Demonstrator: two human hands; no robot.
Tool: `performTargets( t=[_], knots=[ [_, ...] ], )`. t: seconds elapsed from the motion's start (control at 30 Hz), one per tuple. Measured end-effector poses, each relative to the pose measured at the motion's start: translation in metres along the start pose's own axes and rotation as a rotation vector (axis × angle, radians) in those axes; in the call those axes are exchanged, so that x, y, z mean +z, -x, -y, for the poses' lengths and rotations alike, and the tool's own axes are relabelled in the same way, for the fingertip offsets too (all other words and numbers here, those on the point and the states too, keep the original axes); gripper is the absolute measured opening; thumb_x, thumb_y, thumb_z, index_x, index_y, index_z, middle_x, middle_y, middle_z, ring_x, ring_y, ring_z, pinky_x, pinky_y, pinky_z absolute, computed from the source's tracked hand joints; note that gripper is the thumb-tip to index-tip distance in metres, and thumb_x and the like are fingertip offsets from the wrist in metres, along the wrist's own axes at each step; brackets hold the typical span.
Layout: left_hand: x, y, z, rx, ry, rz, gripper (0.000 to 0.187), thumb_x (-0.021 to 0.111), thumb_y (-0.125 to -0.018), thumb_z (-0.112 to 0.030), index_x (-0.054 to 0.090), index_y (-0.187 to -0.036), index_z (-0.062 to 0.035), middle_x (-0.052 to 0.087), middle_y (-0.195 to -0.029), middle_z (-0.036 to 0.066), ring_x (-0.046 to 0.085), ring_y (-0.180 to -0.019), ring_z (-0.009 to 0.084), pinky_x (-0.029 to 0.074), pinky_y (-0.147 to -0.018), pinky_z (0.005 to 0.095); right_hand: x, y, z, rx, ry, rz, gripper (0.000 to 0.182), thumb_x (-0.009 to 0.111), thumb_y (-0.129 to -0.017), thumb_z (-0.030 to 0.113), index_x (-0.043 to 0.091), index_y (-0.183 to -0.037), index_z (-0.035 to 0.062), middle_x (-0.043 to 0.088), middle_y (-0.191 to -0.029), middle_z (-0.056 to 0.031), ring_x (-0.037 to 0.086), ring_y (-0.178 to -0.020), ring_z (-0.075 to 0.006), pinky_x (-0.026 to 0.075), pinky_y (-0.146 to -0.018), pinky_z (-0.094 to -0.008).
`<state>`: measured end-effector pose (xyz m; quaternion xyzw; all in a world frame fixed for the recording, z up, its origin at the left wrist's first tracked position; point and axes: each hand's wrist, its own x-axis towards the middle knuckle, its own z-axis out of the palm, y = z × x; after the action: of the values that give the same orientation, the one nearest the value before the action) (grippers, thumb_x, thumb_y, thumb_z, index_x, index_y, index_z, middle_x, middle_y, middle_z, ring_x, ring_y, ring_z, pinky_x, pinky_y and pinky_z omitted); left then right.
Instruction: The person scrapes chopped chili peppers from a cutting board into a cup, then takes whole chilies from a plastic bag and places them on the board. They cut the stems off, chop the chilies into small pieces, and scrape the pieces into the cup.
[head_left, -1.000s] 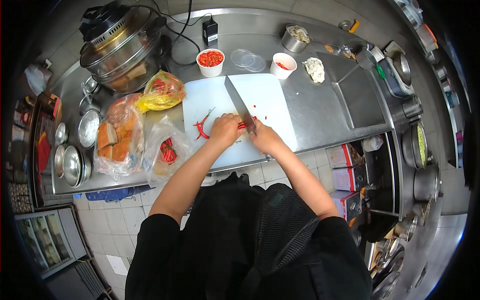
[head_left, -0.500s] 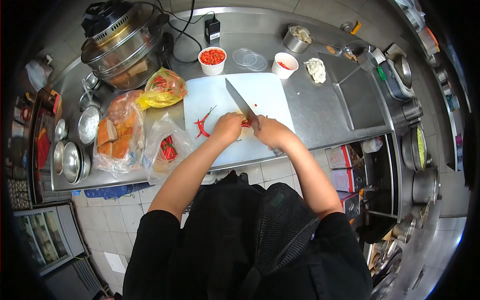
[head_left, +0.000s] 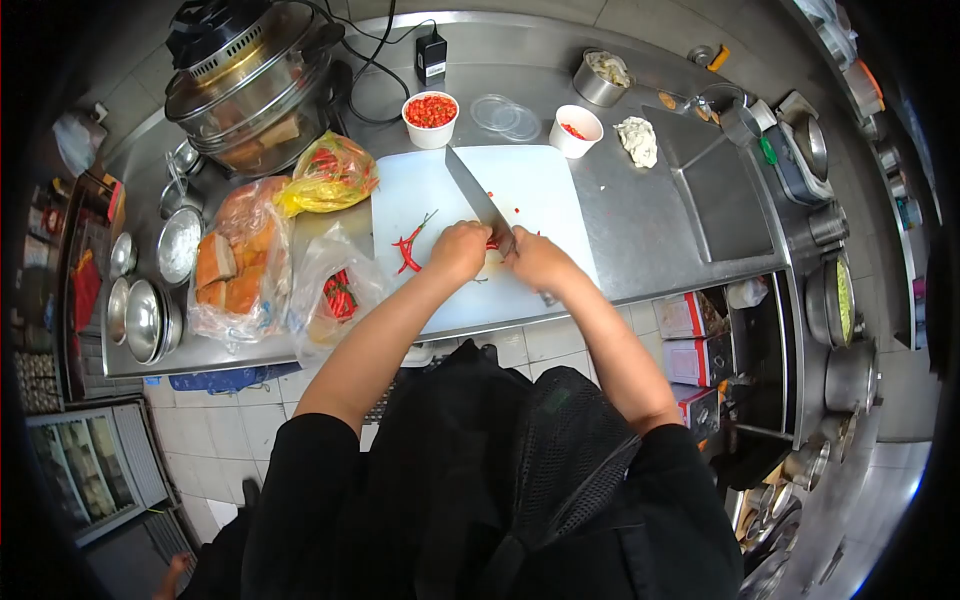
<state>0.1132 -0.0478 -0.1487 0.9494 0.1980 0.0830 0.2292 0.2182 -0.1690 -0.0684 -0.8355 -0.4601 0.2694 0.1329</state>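
Note:
On a white cutting board (head_left: 545, 190), my right hand (head_left: 540, 262) is closed round a large kitchen knife (head_left: 474, 192), its blade pointing away and to the left. Close beside the blade, my left hand (head_left: 461, 250) is closed over red chili peppers, mostly hidden by the fingers; a bit of red shows between hand and blade. Whole red chilies (head_left: 406, 250) lie on the board to the left of that hand. A few small red pieces (head_left: 517, 211) are scattered beyond the knife.
Behind the board stand a tub of chopped chili (head_left: 431, 113) and a tub with less in it (head_left: 575, 132). Bags of chilies (head_left: 340, 293) and bread-like blocks (head_left: 240, 270) lie left, beside metal bowls (head_left: 146, 322). A sink (head_left: 725, 200) is right. Another person's hand (head_left: 178, 563) shows lower left.
The knife has shifted slightly against my left hand, and another red piece lies beyond the blade. Another person's hand and dark clothing have come into view at lower left.

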Motion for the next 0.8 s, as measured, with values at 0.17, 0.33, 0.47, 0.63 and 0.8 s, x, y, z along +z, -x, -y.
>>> performTargets(
  t=[0.17,0.33,0.47,0.63,0.8],
  knots=[
    [-0.002,0.001,0.0,0.033,-0.018,-0.027,0.014,0.053,-0.082,-0.003,0.064,-0.09,-0.0034,0.066,-0.098,0.016,0.062,-0.096,0.0316,0.051,-0.084,0.0422,0.019,-0.008,-0.016,-0.002,-0.001,-0.023,0.032,0.05,-0.09,0.02,0.051,-0.111,-0.0045,0.067,-0.08,-0.0225,0.066,-0.058,-0.0309,0.054,-0.056,-0.0406],
    [0.001,0.0,0.002,0.036,-0.015,-0.005,0.014,0.053,-0.082,-0.003,0.065,-0.089,-0.0032,0.066,-0.096,0.016,0.063,-0.096,0.032,0.052,-0.084,0.0423,-0.013,0.002,0.008,0.006,-0.007,0.035,0.034,0.05,-0.089,0.018,0.051,-0.114,-0.0058,0.067,-0.083,-0.0245,0.067,-0.065,-0.0341,0.054,-0.066,-0.0436],
    [0.001,0.0,0.004,0.06,-0.009,-0.012,0.016,0.052,-0.082,-0.003,0.065,-0.09,-0.0033,0.066,-0.096,0.016,0.062,-0.095,0.0321,0.052,-0.084,0.0419,0.014,-0.001,-0.003,0.079,-0.005,0.111,0.037,0.05,-0.088,0.016,0.05,-0.116,-0.0078,0.068,-0.086,-0.0243,0.068,-0.071,-0.0346,0.054,-0.074,-0.0428],
    [0.003,0.001,0.007,0.049,0.008,-0.005,0.014,0.056,-0.081,-0.003,0.065,-0.091,-0.0028,0.065,-0.096,0.016,0.062,-0.096,0.0332,0.051,-0.084,0.0425,-0.02,0.003,0.015,0.127,-0.052,0.185,0.04,0.052,-0.086,0.015,0.05,-0.121,-0.0047,0.068,-0.081,-0.0231,0.067,-0.068,-0.0356,0.053,-0.072,-0.0441],
    [0.002,0.0,0.005,0.029,0.031,-0.01,0.012,0.061,-0.082,-0.007,0.065,-0.093,-0.0028,0.064,-0.096,0.016,0.061,-0.098,0.034,0.05,-0.084,0.0435,0.018,0.003,-0.002,0.082,-0.099,0.044,0.039,0.05,-0.088,0.014,0.048,-0.121,-0.0057,0.067,-0.075,-0.0208,0.065,-0.056,-0.0288,0.053,-0.058,-0.0397]
  ],
)
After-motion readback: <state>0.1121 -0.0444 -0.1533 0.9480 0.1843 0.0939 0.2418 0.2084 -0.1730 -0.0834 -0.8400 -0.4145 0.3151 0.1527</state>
